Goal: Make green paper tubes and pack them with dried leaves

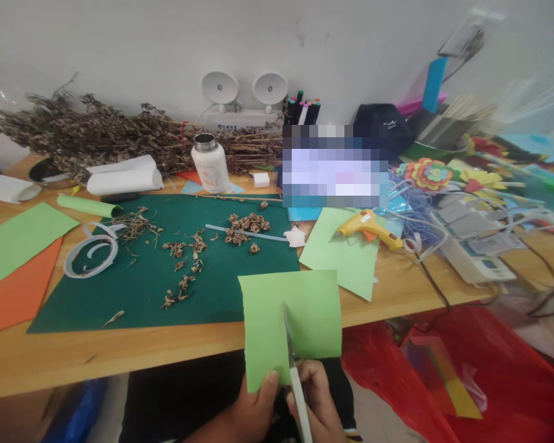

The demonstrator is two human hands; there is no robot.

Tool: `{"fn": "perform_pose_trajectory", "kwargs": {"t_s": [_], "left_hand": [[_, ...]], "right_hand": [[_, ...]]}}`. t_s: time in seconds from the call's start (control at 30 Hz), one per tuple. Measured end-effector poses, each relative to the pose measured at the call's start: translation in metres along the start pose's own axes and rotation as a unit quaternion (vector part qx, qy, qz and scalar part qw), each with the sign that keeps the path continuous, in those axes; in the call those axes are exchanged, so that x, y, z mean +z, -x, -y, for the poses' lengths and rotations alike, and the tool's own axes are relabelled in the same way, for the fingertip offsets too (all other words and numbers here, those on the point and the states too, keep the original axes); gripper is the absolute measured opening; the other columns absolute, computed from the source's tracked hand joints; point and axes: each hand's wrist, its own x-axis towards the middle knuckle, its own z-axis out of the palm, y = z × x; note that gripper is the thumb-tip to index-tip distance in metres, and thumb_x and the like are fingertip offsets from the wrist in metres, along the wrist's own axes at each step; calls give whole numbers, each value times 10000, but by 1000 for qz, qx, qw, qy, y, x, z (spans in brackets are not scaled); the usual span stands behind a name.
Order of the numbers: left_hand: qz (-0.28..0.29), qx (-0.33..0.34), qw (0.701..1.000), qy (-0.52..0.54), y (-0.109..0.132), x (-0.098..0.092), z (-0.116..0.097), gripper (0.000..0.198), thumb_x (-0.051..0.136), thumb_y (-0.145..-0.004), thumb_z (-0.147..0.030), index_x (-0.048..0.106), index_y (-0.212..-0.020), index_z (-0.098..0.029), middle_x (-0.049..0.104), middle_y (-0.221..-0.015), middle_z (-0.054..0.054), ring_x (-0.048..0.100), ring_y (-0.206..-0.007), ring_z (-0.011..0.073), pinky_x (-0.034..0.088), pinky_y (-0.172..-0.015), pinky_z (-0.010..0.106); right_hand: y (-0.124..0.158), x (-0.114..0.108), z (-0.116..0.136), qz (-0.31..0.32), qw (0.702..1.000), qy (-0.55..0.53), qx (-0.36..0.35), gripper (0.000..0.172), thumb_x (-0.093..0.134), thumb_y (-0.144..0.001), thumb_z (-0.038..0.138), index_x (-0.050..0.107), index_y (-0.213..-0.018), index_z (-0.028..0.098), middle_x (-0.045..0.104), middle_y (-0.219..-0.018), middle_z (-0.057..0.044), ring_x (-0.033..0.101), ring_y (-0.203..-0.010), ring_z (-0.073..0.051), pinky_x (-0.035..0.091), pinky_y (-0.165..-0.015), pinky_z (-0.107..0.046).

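My left hand (pixel 255 406) pinches the lower left edge of a light green sheet of paper (pixel 311 307), thumb on top. The sheet is held in front of the table edge, above my lap. In my right hand (pixel 318 394) is a pair of scissors (pixel 297 394) with white handles. Its blades reach into the paper from the bottom edge, pointing away from me. Part of the scissors' grip is hidden by my fingers. Just beyond the sheet lies a dark green cutting mat (pixel 133 295) with dried flower heads (pixel 247 229) and leaf bits on it.
A yellow glue gun (pixel 367 227) rests on green paper (pixel 339 261) to the right, near a power strip (pixel 473 252) with cables. A white open bottle (pixel 210 166) stands behind the mat. Dried stems (pixel 133 132) line the wall. Clear tape (pixel 92 255) lies left.
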Motion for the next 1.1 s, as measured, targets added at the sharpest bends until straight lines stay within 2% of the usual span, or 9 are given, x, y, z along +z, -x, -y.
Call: {"fn": "perform_pose_trajectory", "kwargs": {"t_s": [0.17,0.33,0.57,0.7,0.83,0.9,1.0,1.1], "left_hand": [[47,15,999,-12,4,-4,6,495,458,-764,-522,574,-1054,-138,633,-1051,113,570,-984,231,412,-944,368],[29,8,999,-23,3,-6,18,526,438,-760,-553,583,-1021,-120,629,-1055,132,561,-1007,246,394,-960,385],[67,13,995,-78,2,-9,0,508,403,-776,-555,595,-984,-132,644,-1017,127,558,-1022,244,395,-964,369],[55,1,994,-92,3,-10,7,488,429,-777,-526,578,-1022,-132,625,-1069,131,549,-1043,248,388,-972,376],[55,60,993,-86,3,-8,17,478,419,-797,-487,543,-1106,-144,603,-1119,123,527,-1079,253,393,-966,387],[62,89,991,-84,3,-7,16,456,421,-801,-472,557,-1094,-150,632,-1057,116,538,-1062,257,406,-955,390],[88,76,988,-102,2,-7,5,409,421,-813,-446,584,-1056,-160,663,-950,104,562,-1019,251,410,-952,390],[119,57,985,-114,2,-10,-4,414,405,-827,-430,565,-1095,-159,643,-1009,115,547,-1046,243,396,-968,379]], "right_hand": [[-4,-2,4,8,1000,4,10,343,529,-725,545,400,-834,246,428,-735,28,401,-625,-110,345,-576,-237],[-5,-1,6,-6,1000,0,4,333,586,-707,495,403,-781,228,448,-698,33,416,-613,-102,364,-568,-233],[-6,-1,5,-28,999,2,-16,339,611,-692,487,405,-738,221,452,-694,31,417,-609,-96,363,-548,-221],[-8,0,9,-19,999,-39,3,363,640,-667,482,392,-759,233,440,-695,39,400,-602,-90,355,-535,-208],[-13,6,20,-19,999,-50,-7,339,604,-702,482,388,-819,248,434,-741,37,401,-621,-87,352,-566,-216],[-16,9,27,-2,999,-51,-2,347,580,-710,505,377,-852,263,442,-762,36,403,-613,-89,348,-544,-213],[-20,12,36,31,997,-63,8,387,564,-696,549,350,-868,276,443,-754,39,389,-564,-87,330,-488,-205],[-21,14,40,35,997,-70,9,391,566,-693,547,339,-869,281,438,-775,41,398,-558,-82,329,-481,-200]]}}
